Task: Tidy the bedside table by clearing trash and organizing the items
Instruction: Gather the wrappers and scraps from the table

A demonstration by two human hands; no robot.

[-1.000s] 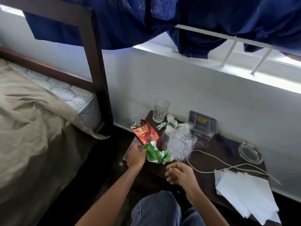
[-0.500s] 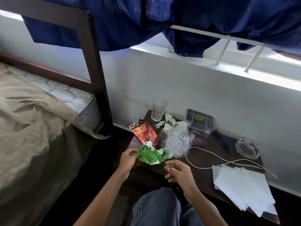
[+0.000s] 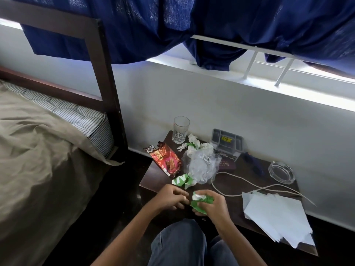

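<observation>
Holding a crumpled green-and-white paper wad (image 3: pixel 199 201) just off the front edge of the dark wooden worktop (image 3: pixel 157 175), the right hand (image 3: pixel 213 206) has its grip curled round it, fingers wrapped over the top. The left hand (image 3: pixel 169 197) sits just beside it with curled fingers. Cannot tell if its grip touches the wad or holds anything.

Handling, as a judgement: the wad looks very light, soft and already crushed. It should compress further without harm, and any hold round its bulk will do. The clear crumpled plastic bag (image 3: pixel 201 167) and the red foil snack wrapper (image 3: pixel 167 160) are likely slippery and springy, so best bunched whole in the palm. The cut-glass tumbler (image 3: pixel 180 129) and the glass ashtray (image 3: pixel 281 171) are rigid and breakable. Take the tumbler round its wall and the ashtray by its rim.

Count:
- Paper wads: three. One in hand, a second green-and-white wad (image 3: pixel 183 181) on the worktop, and a whiter crumple (image 3: pixel 196 145) by the tumbler.
- Wrapper, bag, tumbler, ashtray: one each.
- Grey compartment tray (image 3: pixel 227 140): one.
- Pale cord (image 3: pixel 247 190): one.
- Loose white paper sheets (image 3: pixel 274 215): several, overlapping, number unclear.
</observation>
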